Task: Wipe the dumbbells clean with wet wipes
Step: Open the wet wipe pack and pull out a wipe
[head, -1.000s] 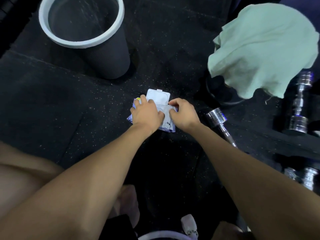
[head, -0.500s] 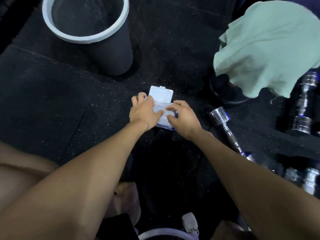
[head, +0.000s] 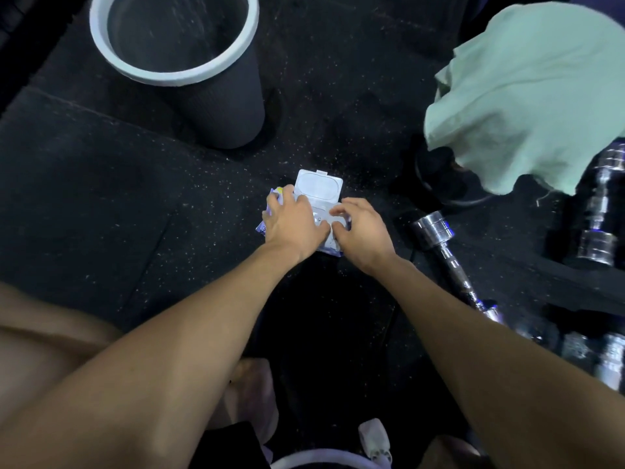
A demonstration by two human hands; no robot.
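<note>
A pack of wet wipes [head: 318,186] lies on the black floor with its white flip lid standing open. My left hand [head: 294,221] lies flat on the pack's left half and presses it down. My right hand [head: 363,231] has its fingertips and thumb pinched together at the pack's opening; what they pinch is hidden. A chrome dumbbell [head: 434,230] lies just right of my right hand, partly behind my forearm. A second chrome dumbbell [head: 600,211] stands at the far right, and more chrome ends [head: 608,357] show at the lower right.
A dark bin with a white rim [head: 101,45] stands at the back left. A pale green towel [head: 527,89] hangs over a dark round object [head: 436,177] at the back right. My bare knee [head: 40,350] is at the lower left.
My right hand's fingers have curled in closer over the pack's opening. My left hand has spread flatter over the pack. The pack has stayed in place.
</note>
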